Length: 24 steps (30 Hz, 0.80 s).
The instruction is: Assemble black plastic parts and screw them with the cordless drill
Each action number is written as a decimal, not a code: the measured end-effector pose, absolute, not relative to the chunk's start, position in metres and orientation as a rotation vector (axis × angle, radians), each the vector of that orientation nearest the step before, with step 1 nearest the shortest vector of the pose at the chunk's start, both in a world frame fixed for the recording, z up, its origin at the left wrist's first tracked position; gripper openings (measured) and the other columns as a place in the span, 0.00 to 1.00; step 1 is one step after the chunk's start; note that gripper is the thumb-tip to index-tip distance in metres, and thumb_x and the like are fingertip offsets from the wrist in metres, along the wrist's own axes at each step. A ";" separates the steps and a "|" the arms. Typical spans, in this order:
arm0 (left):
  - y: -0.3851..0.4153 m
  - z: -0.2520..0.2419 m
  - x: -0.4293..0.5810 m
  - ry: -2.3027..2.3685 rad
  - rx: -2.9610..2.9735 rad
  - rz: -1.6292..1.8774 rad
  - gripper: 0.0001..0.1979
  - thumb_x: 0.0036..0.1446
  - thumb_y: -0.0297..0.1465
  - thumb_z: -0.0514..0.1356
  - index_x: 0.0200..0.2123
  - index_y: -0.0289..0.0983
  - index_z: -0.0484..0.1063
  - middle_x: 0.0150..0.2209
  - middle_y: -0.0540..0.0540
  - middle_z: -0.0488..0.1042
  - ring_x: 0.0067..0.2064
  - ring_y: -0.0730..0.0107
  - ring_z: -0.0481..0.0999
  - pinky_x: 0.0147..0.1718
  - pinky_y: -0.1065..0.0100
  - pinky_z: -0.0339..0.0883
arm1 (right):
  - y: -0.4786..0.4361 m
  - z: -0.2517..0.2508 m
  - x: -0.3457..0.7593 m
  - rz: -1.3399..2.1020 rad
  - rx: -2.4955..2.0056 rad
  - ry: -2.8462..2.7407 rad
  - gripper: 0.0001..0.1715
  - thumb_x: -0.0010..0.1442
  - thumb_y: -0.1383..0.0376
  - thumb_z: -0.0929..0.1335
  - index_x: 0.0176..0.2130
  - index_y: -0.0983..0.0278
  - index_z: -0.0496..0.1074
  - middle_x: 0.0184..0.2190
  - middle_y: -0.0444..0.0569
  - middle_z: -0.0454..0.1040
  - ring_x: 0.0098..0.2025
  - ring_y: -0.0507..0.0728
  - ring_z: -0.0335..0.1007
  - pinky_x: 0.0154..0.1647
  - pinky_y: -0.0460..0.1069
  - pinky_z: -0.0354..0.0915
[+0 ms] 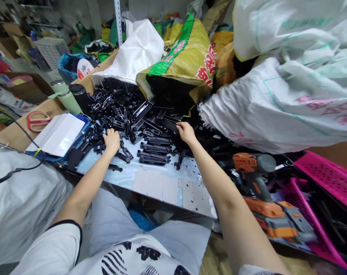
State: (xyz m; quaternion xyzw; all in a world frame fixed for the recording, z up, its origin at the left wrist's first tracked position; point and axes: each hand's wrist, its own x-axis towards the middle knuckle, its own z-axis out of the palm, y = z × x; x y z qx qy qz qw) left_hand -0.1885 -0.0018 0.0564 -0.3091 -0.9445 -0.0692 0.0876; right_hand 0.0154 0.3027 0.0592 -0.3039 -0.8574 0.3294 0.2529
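My left hand (112, 140) reaches down into small black parts at the near left of a heap. Its fingers are curled, and what they hold is hidden. My right hand (186, 132) is closed at the fingertips on the end of a long black plastic part (170, 125) at the heap's right side. Between my hands, several slim black assemblies (154, 149) lie in a stacked row. The loose heap of black hinged parts (116, 107) spreads behind my left hand. A small black piece (178, 161) lies below my right hand.
White (141, 47) and yellow-green (187, 57) sacks stand behind the heap; a white sack (273, 103) bulges in from the right. An orange cordless drill (259, 179) and pink baskets (328, 179) are at right. Red scissors (37, 121), paper (57, 133) and a green bottle (67, 100) are left.
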 end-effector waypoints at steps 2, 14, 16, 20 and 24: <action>-0.009 0.059 -0.184 -2.728 -1.070 -0.399 0.12 0.59 0.25 0.49 0.44 0.28 0.67 0.48 0.30 0.68 0.55 0.50 0.63 0.51 0.52 0.58 | 0.299 0.060 0.033 1.142 -0.921 -2.146 0.24 0.63 0.50 0.58 0.40 0.66 0.70 0.37 0.54 0.71 0.36 0.56 0.65 0.38 0.51 0.64; -0.043 0.034 -0.022 -2.628 -1.674 -1.035 0.17 0.66 0.33 0.44 0.51 0.35 0.65 0.45 0.39 0.71 0.47 0.60 0.72 0.46 0.60 0.67 | 0.154 0.034 0.159 2.064 -0.845 -2.180 0.42 0.49 0.40 0.66 0.54 0.62 0.65 0.41 0.51 0.69 0.28 0.50 0.62 0.26 0.46 0.63; -0.050 0.022 -0.012 -2.700 -1.711 -0.969 0.16 0.65 0.32 0.46 0.50 0.34 0.66 0.44 0.38 0.70 0.46 0.59 0.73 0.45 0.59 0.67 | 0.133 0.024 0.179 1.395 -1.099 -2.484 0.39 0.49 0.42 0.68 0.51 0.64 0.68 0.43 0.54 0.69 0.36 0.56 0.66 0.39 0.53 0.65; -0.055 0.012 -0.002 -2.747 -1.653 -1.060 0.15 0.64 0.31 0.47 0.50 0.34 0.67 0.46 0.38 0.70 0.49 0.58 0.71 0.47 0.57 0.66 | 0.108 0.019 0.193 0.413 -0.852 -2.773 0.34 0.57 0.44 0.64 0.53 0.65 0.68 0.55 0.62 0.64 0.56 0.68 0.57 0.57 0.64 0.51; -0.051 0.024 0.011 -2.700 -1.627 -1.346 0.14 0.64 0.31 0.49 0.50 0.35 0.68 0.44 0.40 0.71 0.48 0.60 0.71 0.48 0.59 0.66 | 0.106 0.020 0.175 0.518 -0.318 -2.914 0.24 0.66 0.53 0.57 0.55 0.60 0.67 0.44 0.54 0.72 0.48 0.59 0.66 0.56 0.59 0.55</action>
